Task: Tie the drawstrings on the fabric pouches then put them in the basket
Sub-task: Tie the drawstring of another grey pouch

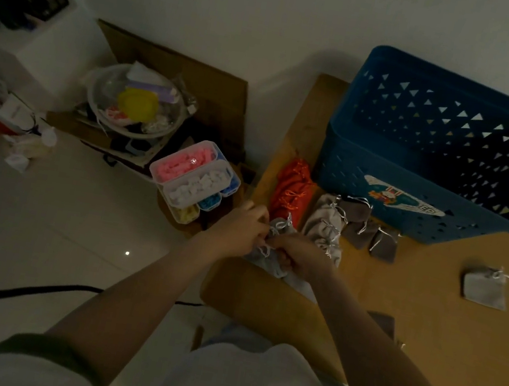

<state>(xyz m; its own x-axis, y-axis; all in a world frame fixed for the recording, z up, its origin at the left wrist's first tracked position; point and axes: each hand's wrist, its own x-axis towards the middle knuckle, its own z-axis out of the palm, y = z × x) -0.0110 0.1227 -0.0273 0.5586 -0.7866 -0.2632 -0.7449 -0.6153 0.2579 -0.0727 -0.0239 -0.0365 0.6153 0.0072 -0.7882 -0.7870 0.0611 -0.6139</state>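
A light grey pouch (271,262) lies at the near left corner of the wooden table (427,325). My left hand (240,226) and my right hand (301,257) meet over its mouth, each pinching its pale drawstring (275,230). Behind them lie orange pouches (291,187), a beige-grey pouch (324,220) and darker grey pouches (371,234). One grey pouch (484,289) with a tied cord lies apart to the right. The blue plastic basket (424,188) stands at the back of the table, its inside dark.
On the floor to the left stand a clear organiser box (195,175) with pink, white, blue and yellow pieces, a cardboard box (178,77) holding a bowl of odds and ends, and a black cable (7,292). A white wall is behind.
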